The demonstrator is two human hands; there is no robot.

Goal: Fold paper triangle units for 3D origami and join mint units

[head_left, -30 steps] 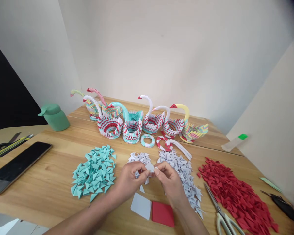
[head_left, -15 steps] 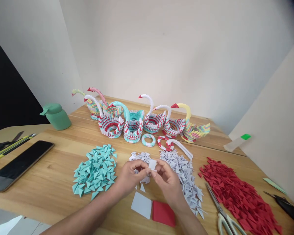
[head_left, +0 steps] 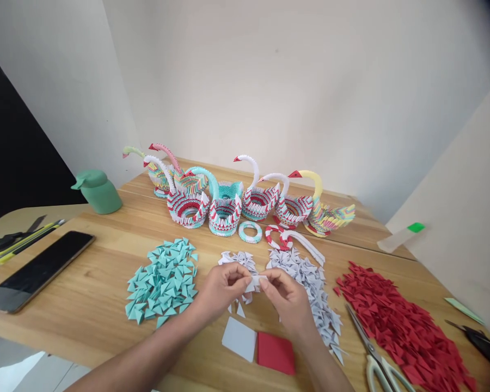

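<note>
Between my fingertips is a small white piece of paper [head_left: 255,282], pinched at its left end by my left hand [head_left: 228,286] and at its right end by my right hand [head_left: 288,294]. Both hands are closed on it, above the wooden table. Behind and beneath them lie white folded paper triangles [head_left: 304,272] in two heaps. Just in front, a stack of white paper [head_left: 239,338] lies beside a stack of red paper [head_left: 275,353]. To the left spreads a heap of turquoise paper triangles [head_left: 163,280].
Several folded-paper swans [head_left: 225,215] stand at the back, with paper rings [head_left: 250,232] before them. Red triangles [head_left: 404,321] and scissors [head_left: 375,351] are at the right. A phone [head_left: 38,269] and a green jug [head_left: 100,191] stay left; a green-capped bottle [head_left: 400,238] lies right.
The white paper was a taller upright rectangle and now appears as a lower, wider strip, with my fingers at its two ends. The whole view has shifted slightly.
</note>
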